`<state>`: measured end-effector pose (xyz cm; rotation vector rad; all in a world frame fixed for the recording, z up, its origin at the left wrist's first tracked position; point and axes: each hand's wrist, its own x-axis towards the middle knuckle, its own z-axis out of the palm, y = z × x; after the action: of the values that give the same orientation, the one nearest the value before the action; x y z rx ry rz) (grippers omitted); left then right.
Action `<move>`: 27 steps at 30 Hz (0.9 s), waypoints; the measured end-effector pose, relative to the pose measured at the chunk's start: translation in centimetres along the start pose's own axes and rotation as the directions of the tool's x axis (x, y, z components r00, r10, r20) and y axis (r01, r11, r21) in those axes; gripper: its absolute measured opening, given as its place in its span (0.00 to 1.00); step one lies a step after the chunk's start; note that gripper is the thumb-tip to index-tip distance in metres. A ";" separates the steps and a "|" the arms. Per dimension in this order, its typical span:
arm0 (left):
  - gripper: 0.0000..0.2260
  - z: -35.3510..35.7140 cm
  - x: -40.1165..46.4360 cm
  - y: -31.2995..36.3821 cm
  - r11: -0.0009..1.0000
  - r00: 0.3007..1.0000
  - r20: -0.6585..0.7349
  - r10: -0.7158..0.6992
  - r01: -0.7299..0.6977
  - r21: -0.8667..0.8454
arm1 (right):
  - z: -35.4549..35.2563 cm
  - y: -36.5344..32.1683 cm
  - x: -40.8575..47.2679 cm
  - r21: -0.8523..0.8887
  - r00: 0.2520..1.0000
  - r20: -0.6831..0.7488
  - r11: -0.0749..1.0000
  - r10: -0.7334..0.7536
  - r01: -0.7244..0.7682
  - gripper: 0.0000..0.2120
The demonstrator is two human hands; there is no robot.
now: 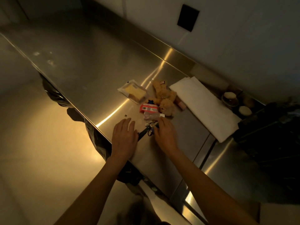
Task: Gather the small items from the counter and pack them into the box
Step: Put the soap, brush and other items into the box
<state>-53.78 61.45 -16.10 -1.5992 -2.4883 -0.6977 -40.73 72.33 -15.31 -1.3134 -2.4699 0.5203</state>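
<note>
A cluster of small items lies on the steel counter (pixel 90 75): a clear packet with a yellow block (pixel 134 91), a tan plush bear (pixel 164 97), a red and white pack (pixel 148 108), a small clear bottle (pixel 151 115) and a keychain with a dark strap (pixel 146 131). My left hand (pixel 124 137) lies flat with straight fingers just left of the strap. My right hand (pixel 165 134) reaches over the keychain's right end, its fingers bent down at the clear bottle; I cannot see what they touch. No box shows.
A folded white cloth (pixel 206 108) lies right of the items. Small round containers (pixel 230 98) and a dark bag (pixel 276 143) sit at the far right. The counter's front edge (pixel 68 101) runs diagonally, with black bags (pixel 97 140) hanging below it. A wall with a black plate (pixel 188 17) stands behind.
</note>
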 end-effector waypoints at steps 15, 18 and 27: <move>0.16 0.8 1.5 0.1 0.998 1.000 -0.002 0.015 -0.015 -0.053 | 2.0 2.3 1.5 -0.024 0.978 -0.064 0.980 0.197 -0.199 0.24; 0.15 0.9 1.7 0.7 0.999 1.000 -0.005 0.024 -0.025 -0.048 | 2.5 2.6 1.4 0.038 0.962 -0.087 0.966 0.257 -0.255 0.23; 0.15 1.2 1.3 1.0 0.998 0.999 0.000 0.032 -0.032 -0.058 | 3.4 2.7 1.4 0.064 0.941 -0.117 0.948 0.318 -0.312 0.24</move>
<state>-53.28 63.41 -16.43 -1.6549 -2.4589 -0.7727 -40.97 74.32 -19.37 -1.6807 -2.1445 0.5418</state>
